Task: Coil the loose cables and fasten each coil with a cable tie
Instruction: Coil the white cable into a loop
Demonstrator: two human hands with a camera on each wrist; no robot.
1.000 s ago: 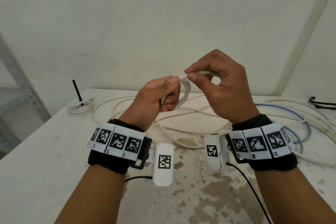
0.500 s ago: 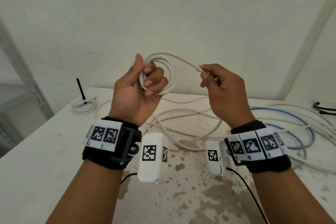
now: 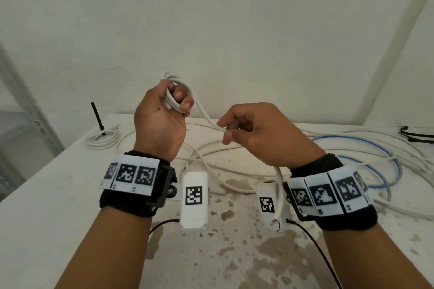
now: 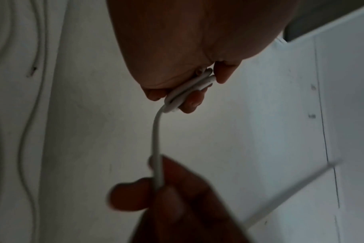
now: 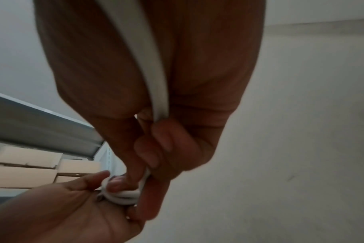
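Two hands (image 3: 162,122) hold one white cable (image 3: 206,112), coil in left fingers (image 3: 186,104).

Storeroom: metal shelving (image 5: 41,125), stacked cardboard boxes (image 5: 25,166), stained table (image 3: 47,230)

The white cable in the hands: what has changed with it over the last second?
The left hand turned palm-up, lifting the small coil it grips. The right hand slid down the white cable, away from the coil, still pinching it. The tied coil and loose cables on the table stayed put.
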